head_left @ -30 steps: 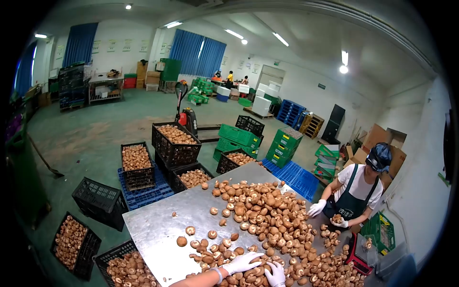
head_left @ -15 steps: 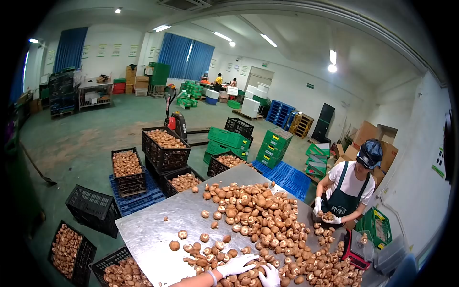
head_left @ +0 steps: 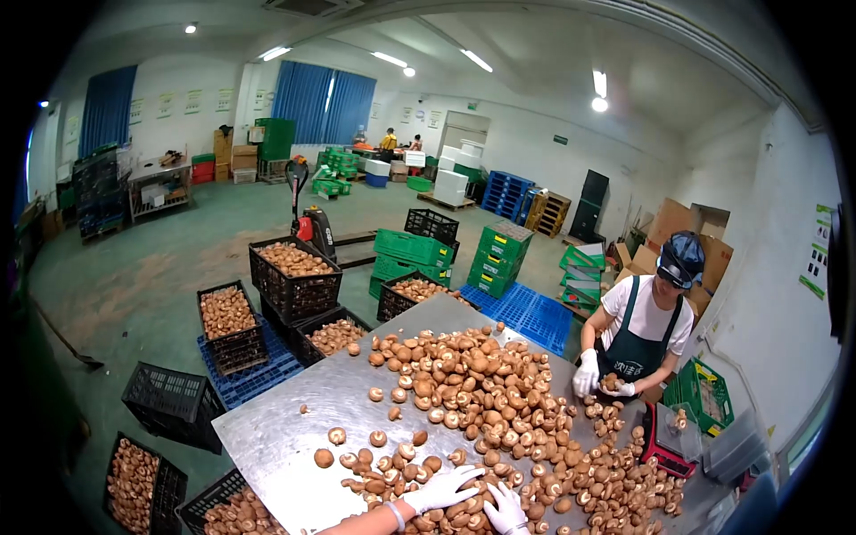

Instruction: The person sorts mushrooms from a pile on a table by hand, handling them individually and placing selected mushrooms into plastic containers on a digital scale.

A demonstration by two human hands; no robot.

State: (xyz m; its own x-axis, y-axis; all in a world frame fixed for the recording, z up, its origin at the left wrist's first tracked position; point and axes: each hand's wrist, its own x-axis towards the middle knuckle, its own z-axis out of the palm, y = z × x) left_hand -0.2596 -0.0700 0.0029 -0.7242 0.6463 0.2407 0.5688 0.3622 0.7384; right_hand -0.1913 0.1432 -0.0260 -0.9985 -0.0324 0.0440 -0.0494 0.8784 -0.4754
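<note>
Brown mushrooms (head_left: 499, 383) lie in a large heap on a metal table (head_left: 276, 437). My left hand (head_left: 443, 490), in a white glove, rests on mushrooms at the table's near edge, its fingers spread to the right. Just right of it, my right hand (head_left: 506, 510), also gloved in white, touches the heap with its fingers apart. Neither hand grips a mushroom that I can see. A few loose mushrooms (head_left: 337, 435) lie left of the heap.
Across the table's right side a co-worker (head_left: 646, 330) in a green apron holds mushrooms near a red scale (head_left: 664, 441). Black crates of mushrooms (head_left: 294, 276) stand beyond and left of the table. Green crates (head_left: 497, 259), a blue pallet (head_left: 526, 314) and a pallet jack (head_left: 312, 223) stand behind.
The view has turned a little to the right. My hands have stayed on the mushrooms with only small shifts. The co-worker's two hands have come closer together.
</note>
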